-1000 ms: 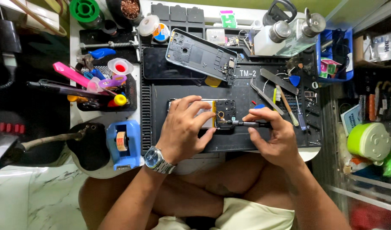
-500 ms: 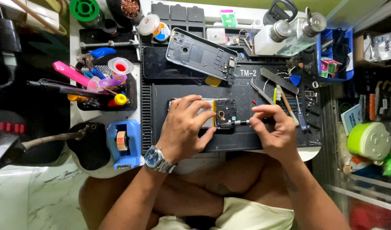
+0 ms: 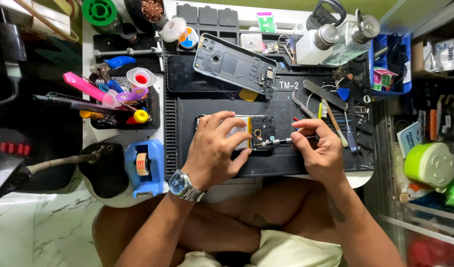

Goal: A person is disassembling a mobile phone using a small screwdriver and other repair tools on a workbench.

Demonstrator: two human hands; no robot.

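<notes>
Our right hand (image 3: 322, 151) keeps a narrow grip on the screwdriver (image 3: 281, 141); its tip may slip inside the opened phone (image 3: 259, 131), which our left hand (image 3: 218, 148) presses flat.

A: Mat (image 3: 286, 106) black. Tape dispenser (image 3: 144, 167) blue. Watch (image 3: 179, 184) silver, blue dial.
B: Phone (image 3: 260, 131) black inside, yellow strip. Tub (image 3: 427, 163) lime green. Floor (image 3: 44, 232) white, grey marble veins.
</notes>
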